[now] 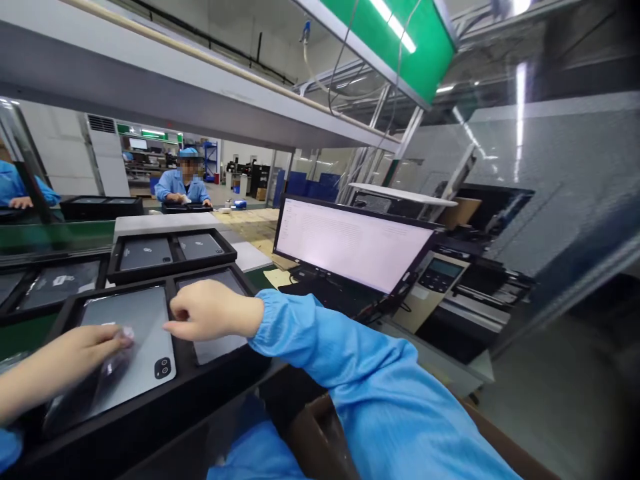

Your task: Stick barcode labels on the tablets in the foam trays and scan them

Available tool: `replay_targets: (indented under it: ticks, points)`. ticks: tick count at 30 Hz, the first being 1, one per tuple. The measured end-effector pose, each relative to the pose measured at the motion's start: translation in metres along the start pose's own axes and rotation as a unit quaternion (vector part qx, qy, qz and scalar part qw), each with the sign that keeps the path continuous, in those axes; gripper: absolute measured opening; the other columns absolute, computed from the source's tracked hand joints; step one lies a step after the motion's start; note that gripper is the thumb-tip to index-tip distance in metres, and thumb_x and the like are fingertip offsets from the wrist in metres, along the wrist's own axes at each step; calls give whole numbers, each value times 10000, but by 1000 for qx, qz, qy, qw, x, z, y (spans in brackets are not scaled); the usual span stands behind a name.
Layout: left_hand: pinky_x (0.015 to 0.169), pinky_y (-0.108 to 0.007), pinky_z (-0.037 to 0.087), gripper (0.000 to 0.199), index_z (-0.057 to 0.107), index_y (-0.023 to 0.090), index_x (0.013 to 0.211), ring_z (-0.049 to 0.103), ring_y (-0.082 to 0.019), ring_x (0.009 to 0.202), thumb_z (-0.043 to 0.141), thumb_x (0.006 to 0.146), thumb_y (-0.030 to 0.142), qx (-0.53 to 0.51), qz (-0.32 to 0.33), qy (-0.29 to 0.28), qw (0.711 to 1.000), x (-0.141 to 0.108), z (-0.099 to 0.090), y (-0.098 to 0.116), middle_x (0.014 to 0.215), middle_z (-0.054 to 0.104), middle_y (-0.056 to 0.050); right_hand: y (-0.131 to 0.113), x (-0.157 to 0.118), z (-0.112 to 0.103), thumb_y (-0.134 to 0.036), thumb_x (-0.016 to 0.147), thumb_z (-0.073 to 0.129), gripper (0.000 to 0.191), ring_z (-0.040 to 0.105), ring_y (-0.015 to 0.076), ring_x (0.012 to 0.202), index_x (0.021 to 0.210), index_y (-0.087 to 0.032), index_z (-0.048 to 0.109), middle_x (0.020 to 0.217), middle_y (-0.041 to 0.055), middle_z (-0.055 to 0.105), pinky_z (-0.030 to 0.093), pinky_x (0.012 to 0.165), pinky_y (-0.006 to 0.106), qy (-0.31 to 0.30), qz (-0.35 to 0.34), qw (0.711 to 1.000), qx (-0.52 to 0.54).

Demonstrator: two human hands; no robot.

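A grey tablet [145, 360] with a dual camera lies back up in the left bay of a black foam tray [220, 387]. Over the tablet's left part, my left hand [83, 353] pinches a crumpled piece of clear plastic film [117, 357]. My right hand [213, 310] is curled above the divider between the bays, thumb toward the tablet's right edge; whether its fingers hold anything is hidden. Beneath that hand, a second tablet [215, 348] lies in the right bay, partly covered.
Behind stand another black tray [227, 252] with two tablets and a tray [103, 267] at left. A monitor [350, 243] and a beige label printer [425, 287] stand at right. Across the bench a co-worker [183, 183] handles a tray; another person's hand [21, 202] shows far left.
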State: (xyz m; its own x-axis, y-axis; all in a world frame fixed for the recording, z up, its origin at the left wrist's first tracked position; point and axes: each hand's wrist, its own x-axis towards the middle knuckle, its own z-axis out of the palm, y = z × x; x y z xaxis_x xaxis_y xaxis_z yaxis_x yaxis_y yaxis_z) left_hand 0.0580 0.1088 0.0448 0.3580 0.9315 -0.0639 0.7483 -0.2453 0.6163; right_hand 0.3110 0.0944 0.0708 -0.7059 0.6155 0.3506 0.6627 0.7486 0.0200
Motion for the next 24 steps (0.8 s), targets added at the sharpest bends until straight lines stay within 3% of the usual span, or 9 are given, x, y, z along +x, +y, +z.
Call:
replay_targets:
  ticks: [2,4,7,11,14,16,20,24]
  points:
    - [1052,-419,456,480,805,259,875,643,-363,1140,636,668,658,-64,-59,46,995,-10,-8,-16,1081,765,-30,-6,23,8,-387,953,607,261,644,204,740,840,-162,675,864,80,710,417,582,293,-85,36,996,-17]
    - [1115,-500,419,553,818,272,876,614,-394,1207,617,594,702,-100,-97,61,988,-21,-11,-26,1164,747,-47,-6,41,16,-340,952,596,224,678,235,827,931,-141,696,957,120,735,450,636,303,-118,82,989,-16]
    - [1114,-531,425,471,826,254,842,638,-402,1163,592,599,584,-125,-94,88,984,-35,-7,-29,1157,746,-79,-3,61,34,-324,947,602,205,694,216,836,896,-151,697,927,106,752,436,651,280,-122,167,976,74]
    - [957,-440,552,239,746,237,600,707,-349,1021,587,618,414,-192,-65,158,966,-40,6,-35,1028,774,-87,-3,70,66,-370,961,599,251,643,155,648,825,-167,659,719,38,714,388,579,258,-171,240,920,259]
    - [856,-356,586,236,617,210,438,733,-299,945,615,648,317,-252,-35,221,942,-44,17,-43,955,780,-89,-9,65,84,-299,915,676,169,630,147,695,810,-170,648,782,36,717,406,617,249,-126,242,914,301]
    - [826,-334,593,191,669,202,467,743,-273,893,618,643,259,-305,-15,274,912,-48,22,-47,919,781,-86,-12,61,92,-232,896,697,102,636,139,720,835,-165,649,823,37,719,432,650,243,-85,248,903,340]
    - [736,-309,618,149,741,190,530,754,-255,804,614,607,191,-413,5,338,846,-52,30,-47,853,777,-94,-13,66,99,-139,894,686,72,639,116,619,870,-161,621,692,0,682,474,615,221,-75,312,822,471]
    - [693,-247,619,162,734,184,518,762,-235,815,610,616,150,-436,18,345,831,-53,34,-50,875,779,-89,-11,84,105,-90,898,658,137,629,110,535,805,-160,585,606,6,663,480,516,195,-91,385,764,509]
